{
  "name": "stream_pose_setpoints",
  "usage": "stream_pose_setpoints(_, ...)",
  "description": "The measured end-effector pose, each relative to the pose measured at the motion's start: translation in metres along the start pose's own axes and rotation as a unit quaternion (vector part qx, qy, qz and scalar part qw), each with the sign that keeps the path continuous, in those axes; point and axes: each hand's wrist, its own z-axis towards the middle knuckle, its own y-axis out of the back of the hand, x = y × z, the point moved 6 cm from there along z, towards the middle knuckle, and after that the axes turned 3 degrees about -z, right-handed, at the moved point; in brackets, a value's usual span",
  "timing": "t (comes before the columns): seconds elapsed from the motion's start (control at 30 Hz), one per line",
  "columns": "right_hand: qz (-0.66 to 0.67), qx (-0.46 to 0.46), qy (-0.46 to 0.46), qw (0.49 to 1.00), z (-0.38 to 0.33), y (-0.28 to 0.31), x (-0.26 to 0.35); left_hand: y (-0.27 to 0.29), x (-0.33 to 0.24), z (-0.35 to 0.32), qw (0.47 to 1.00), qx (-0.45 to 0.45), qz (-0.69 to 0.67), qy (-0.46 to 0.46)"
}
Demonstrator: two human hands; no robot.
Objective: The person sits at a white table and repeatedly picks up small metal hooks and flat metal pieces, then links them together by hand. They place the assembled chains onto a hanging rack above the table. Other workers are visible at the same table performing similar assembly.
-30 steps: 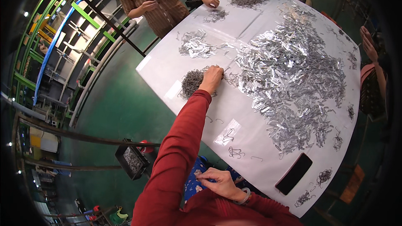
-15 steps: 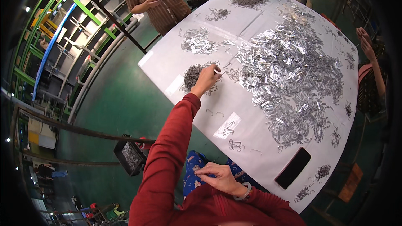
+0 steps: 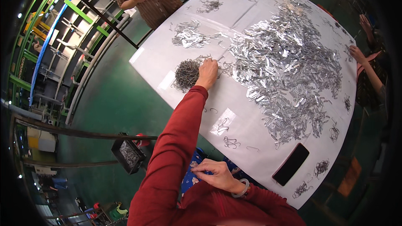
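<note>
Hooks of dark wire (image 3: 186,75) heaped on the white desk (image 3: 259,159), just beside the left hand (image 3: 207,73), curled downward, grip impossible to tell. Over blue patterned cloth (image 3: 187,182), right hand (image 3: 215,175) with fingertips together, anything between too small to see.

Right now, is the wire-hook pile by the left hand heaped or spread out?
Heaped: the wire hooks lie tangled in a dense grey mound by the left hand, some straggling at its edge.

red sleeve (image 3: 178,127), blue patterned cloth (image 3: 188,182), white tabletop (image 3: 247,115), dark grey hooks (image 3: 185,76), silver strips (image 3: 284,54)
</note>
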Motion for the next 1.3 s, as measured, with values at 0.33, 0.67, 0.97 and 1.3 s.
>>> stream_pose_setpoints(0.33,0.087,-0.008,-0.076,0.993,-0.002,-0.003,-0.005,0.040,0.029,-0.094,0.976,-0.075,-0.199,0.044)
stream_pose_setpoints(0.67,0.059,-0.043,-0.085,0.994,-0.012,-0.003,0.001,0.086,0.020,-0.172,0.873,-0.021,-0.454,0.177)
stream_pose_setpoints(0.97,0.069,-0.087,-0.087,0.990,-0.014,0.002,-0.005,0.194,-0.071,-0.315,0.869,-0.127,-0.478,0.015)
stream_pose_setpoints(1.3,0.052,-0.083,-0.022,0.995,-0.003,-0.001,0.012,0.175,-0.072,-0.322,0.858,-0.240,-0.448,0.076)
